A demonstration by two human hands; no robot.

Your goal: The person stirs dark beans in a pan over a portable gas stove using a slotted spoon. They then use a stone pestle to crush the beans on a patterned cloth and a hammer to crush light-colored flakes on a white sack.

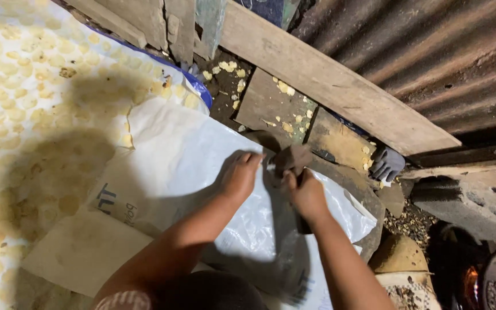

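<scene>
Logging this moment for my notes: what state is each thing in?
Left hand: pressed flat on the white sack.
Right hand: closed on a dark tool.
Dark tool: held, blurred.
White sack: spread out, creased.
Yellow slices: laid out flat.
Fire: glowing.

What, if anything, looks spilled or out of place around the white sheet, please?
Pale yellow pieces lie scattered on the wooden boards beyond the white sheet, away from the rows of pieces spread at left. A grey glove sits wedged by the boards.
</scene>
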